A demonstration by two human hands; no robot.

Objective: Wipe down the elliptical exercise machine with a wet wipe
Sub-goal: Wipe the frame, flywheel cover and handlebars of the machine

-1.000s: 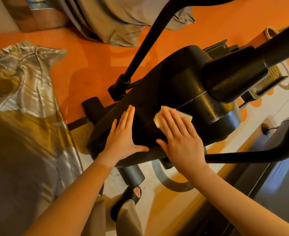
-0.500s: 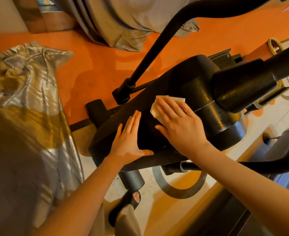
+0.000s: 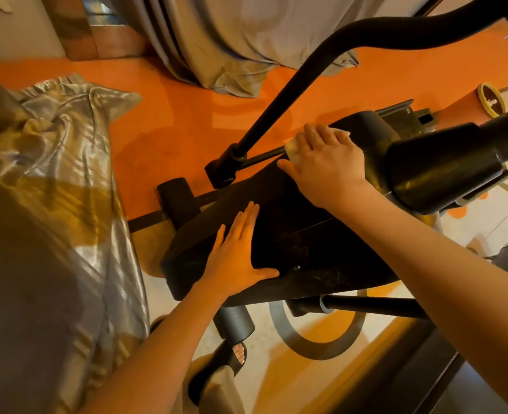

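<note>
A: What is seen of the wet wipe (image 3: 294,150)?

B: Only small white bits are seen. Most of it is hidden under the right hand (image 3: 327,162). One bit sticks out by the thumb side and one by the fingertips.

A: How is that hand held?

B: It is laid flat on the wipe, fingers spread and nearly straight. The wipe is pressed onto the far top part of the black cover of the elliptical machine (image 3: 291,234).

A: And the left hand (image 3: 235,255)?

B: It is laid flat on the near end of the cover, fingers straight, thumb out. Nothing is held in it.

A: What is cut off?

B: The handle bar (image 3: 279,106) is cut off by the top edge. The thick black post (image 3: 444,162) is cut off at the right. A part of the cover is hidden behind that post.

A: What else is hard to make out?

B: A foot in a dark sandal (image 3: 232,357) is half hidden under the left arm. The shiny cloth (image 3: 67,174) at the left is blurred.
</note>
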